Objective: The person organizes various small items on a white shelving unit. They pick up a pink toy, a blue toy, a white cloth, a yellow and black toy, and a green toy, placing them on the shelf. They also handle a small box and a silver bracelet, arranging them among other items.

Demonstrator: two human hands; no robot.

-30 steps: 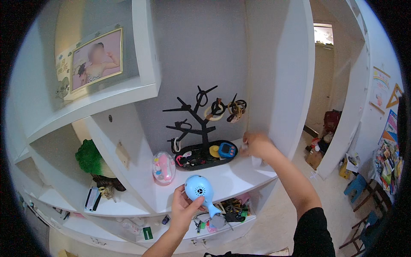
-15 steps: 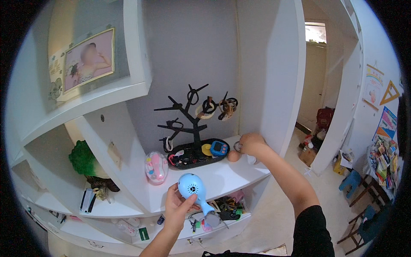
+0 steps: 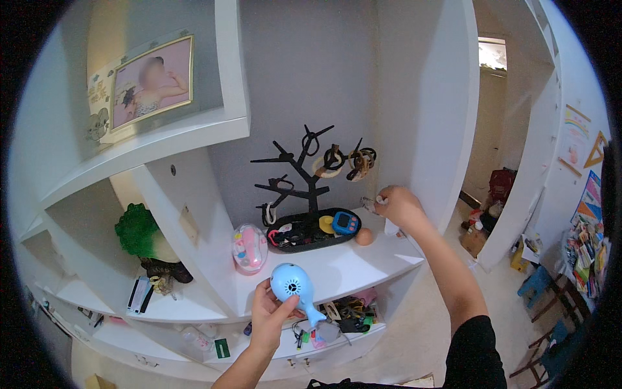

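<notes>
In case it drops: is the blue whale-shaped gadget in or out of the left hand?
In: the left hand has its thumb on the gadget, fingers behind it.

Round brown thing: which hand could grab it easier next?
Probably the right hand: it is nearer the round brown thing, though it seems to hold something small. The left hand holds the blue toy.

Head-worn fisheye, downward over hands (image 3: 267,314) (image 3: 398,206)

Bare left hand (image 3: 267,319), bare right hand (image 3: 402,207), bare forearms (image 3: 447,272), plain short black sleeve (image 3: 478,353) well behind the right fingers, sliver of black clothing (image 3: 343,385) below the left fingers
</notes>
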